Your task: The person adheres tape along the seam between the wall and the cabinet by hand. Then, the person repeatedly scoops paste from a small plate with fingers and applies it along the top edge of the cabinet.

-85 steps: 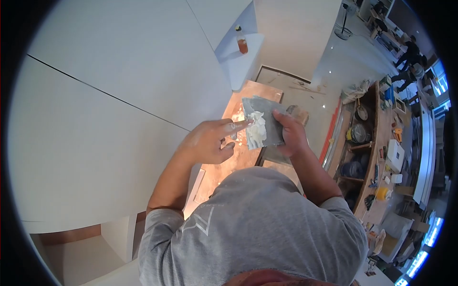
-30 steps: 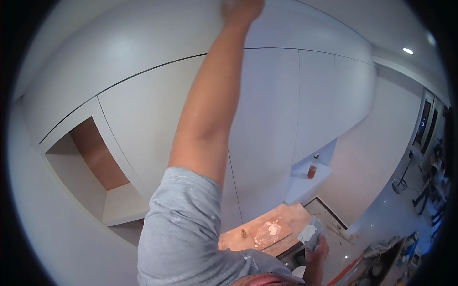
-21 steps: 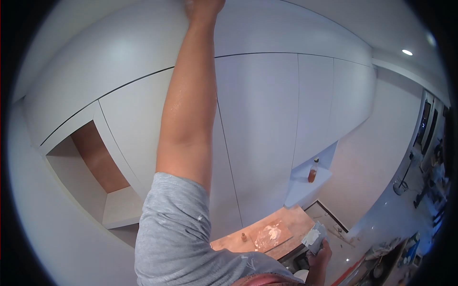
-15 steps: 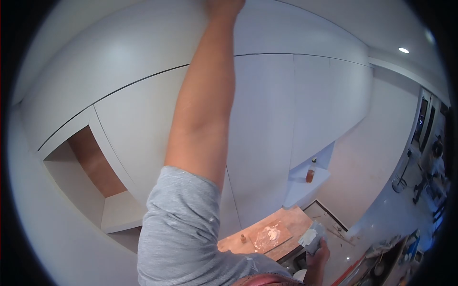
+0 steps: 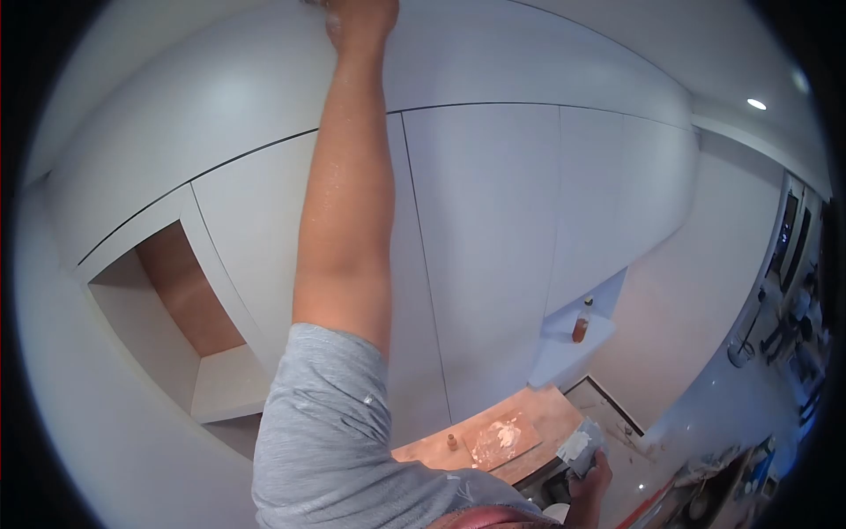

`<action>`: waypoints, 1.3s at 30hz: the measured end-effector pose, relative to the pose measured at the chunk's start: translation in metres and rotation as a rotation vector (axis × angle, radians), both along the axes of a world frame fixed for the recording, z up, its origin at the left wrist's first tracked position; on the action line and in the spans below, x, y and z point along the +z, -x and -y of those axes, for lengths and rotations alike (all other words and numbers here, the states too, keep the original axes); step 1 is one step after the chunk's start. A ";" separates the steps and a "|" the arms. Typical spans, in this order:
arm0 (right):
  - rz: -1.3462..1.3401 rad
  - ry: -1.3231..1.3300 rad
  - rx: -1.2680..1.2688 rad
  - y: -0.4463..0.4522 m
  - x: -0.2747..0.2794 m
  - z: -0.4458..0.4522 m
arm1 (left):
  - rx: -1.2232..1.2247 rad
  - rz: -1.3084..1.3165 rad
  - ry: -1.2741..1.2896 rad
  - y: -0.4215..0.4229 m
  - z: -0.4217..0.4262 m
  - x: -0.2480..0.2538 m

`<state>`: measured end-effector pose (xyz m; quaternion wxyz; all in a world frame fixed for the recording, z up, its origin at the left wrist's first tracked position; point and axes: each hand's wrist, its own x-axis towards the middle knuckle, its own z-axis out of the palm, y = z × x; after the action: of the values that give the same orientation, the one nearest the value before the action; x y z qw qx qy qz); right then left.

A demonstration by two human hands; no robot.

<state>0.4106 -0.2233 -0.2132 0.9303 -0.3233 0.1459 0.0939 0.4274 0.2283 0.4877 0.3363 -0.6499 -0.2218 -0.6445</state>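
Observation:
My left arm, in a grey sleeve, reaches straight up the white cabinet front. My left hand (image 5: 357, 16) is at the top edge of the view, near where the upper panel meets the ceiling. Its fingers look curled, but they are mostly cut off, and I cannot make out what they hold. White specks dot the forearm and wrist. Low on the right, my right hand (image 5: 595, 480) grips a flat grey plate with white putty (image 5: 578, 443) on it, held at waist height.
An open niche (image 5: 231, 379) lies at left. On a corner shelf stands a bottle of amber liquid (image 5: 581, 323). Below, a wooden surface (image 5: 423, 451) carries a board smeared with white paste (image 5: 504, 438) and a small bottle (image 5: 452, 442). Clutter (image 5: 714, 485) and people are at right.
My left hand has moved left and slightly down in view, uncovering a vertical cabinet seam. My right hand stays low with the putty-covered plate. The view has shifted slightly.

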 end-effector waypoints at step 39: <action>0.146 0.023 0.017 0.009 0.050 -0.030 | -0.800 -0.454 0.432 -0.103 0.121 -0.082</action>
<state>0.4019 -0.1929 -0.1629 0.9338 -0.3412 0.0760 0.0761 0.5304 0.1077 0.4060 -0.0394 -0.8624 -0.0050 -0.5047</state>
